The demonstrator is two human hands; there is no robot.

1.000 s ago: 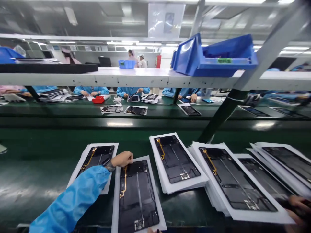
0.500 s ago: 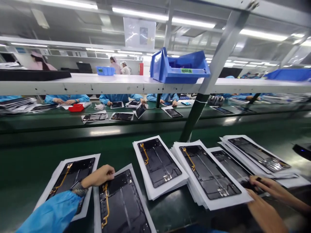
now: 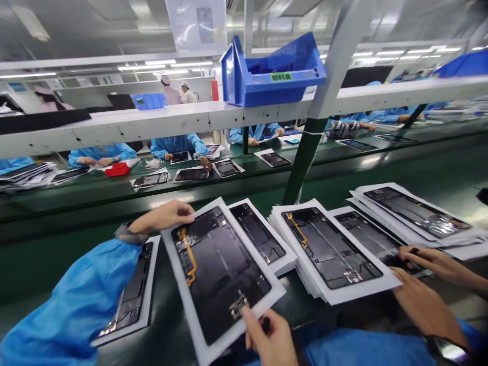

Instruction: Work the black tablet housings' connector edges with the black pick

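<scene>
Workbench [image 3: 165, 333], green, bears a paper-lined stack [image 3: 288, 263]; overlapping it in view, a white sheet [image 3: 271, 295] carries a dark panel [image 3: 219, 277], held tilted. Left hand [image 3: 165, 218] pinches the sheet's far-left corner, nearly closed; right hand [image 3: 273, 339], fingers curled, holds the near edge, with a small black object [image 3: 266, 324] at its fingers.

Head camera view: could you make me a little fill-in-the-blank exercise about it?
1. The held dark panel lies on a sheet coloured ____.
2. The right hand holds the sheet's lower part, while the ____ hand grips its upper edge.
3. The label on the large blue bin is coloured ____.

Missing words: white; left; green.
</scene>
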